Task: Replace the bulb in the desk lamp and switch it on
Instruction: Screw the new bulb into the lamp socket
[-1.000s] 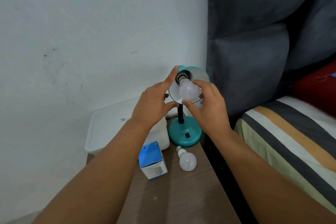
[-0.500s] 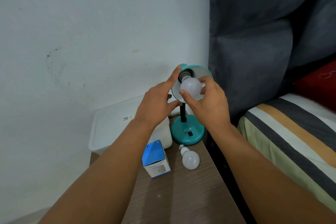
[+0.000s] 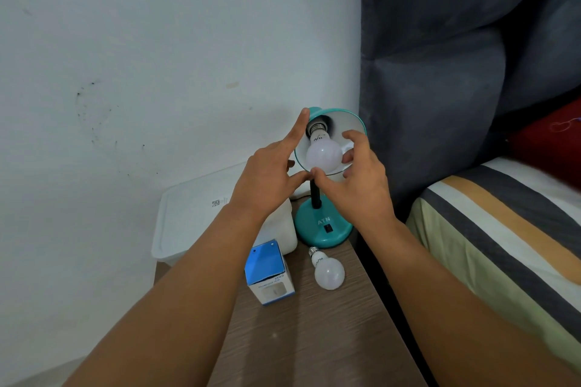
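Note:
A teal desk lamp (image 3: 323,226) stands at the back of the wooden nightstand (image 3: 314,339), its shade (image 3: 345,122) tilted toward me. A white bulb (image 3: 323,152) sits in the socket with its metal thread partly showing. My right hand (image 3: 361,185) curls round this bulb, thumb under it and fingers on its right side. My left hand (image 3: 267,179) holds the shade's left rim, index finger stretched along the edge and thumb at the lower rim. A second white bulb (image 3: 328,272) lies loose on the nightstand in front of the lamp base. A black switch (image 3: 328,228) is on the base.
A blue and white bulb box (image 3: 268,273) stands left of the loose bulb. Behind it is a white lidded plastic container (image 3: 195,207) against the wall. At right are a grey padded headboard (image 3: 440,72), a striped bed (image 3: 503,229) and a red pillow (image 3: 547,141).
My right hand has shifted round the bulb: the thumb moved from its left side to underneath, the fingers from the top to the right. My left hand stays on the shade.

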